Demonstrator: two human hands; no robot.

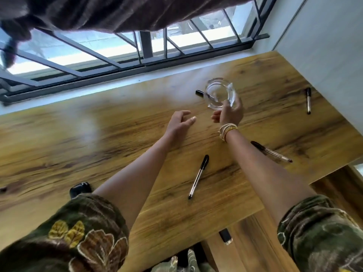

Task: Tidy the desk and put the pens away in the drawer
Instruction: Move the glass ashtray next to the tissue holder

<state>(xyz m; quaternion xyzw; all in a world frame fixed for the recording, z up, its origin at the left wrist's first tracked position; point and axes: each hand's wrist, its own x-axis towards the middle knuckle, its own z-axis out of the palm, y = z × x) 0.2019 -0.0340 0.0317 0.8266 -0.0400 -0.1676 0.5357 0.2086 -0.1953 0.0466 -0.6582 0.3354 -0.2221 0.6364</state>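
Observation:
My right hand [229, 112] grips a clear glass ashtray [220, 93] by its near rim, lifted and tilted over the wooden desk [98, 138]. My left hand [179, 121] hovers just left of it, fingers apart and holding nothing. A black-capped pen [198, 176] lies between my forearms. Another pen [272, 152] lies partly under my right forearm. A third pen [308, 100] rests near the right wall. A black pen end [199, 93] shows behind the ashtray; the rest of it is blurred through the glass.
A small black object [80, 189] sits on the desk by my left sleeve. A barred window [117, 54] and a curtain [121, 12] run along the far edge. A grey wall [324, 46] bounds the right side. A wooden drawer unit [255, 238] with a black handle [225, 236] stands below the desk.

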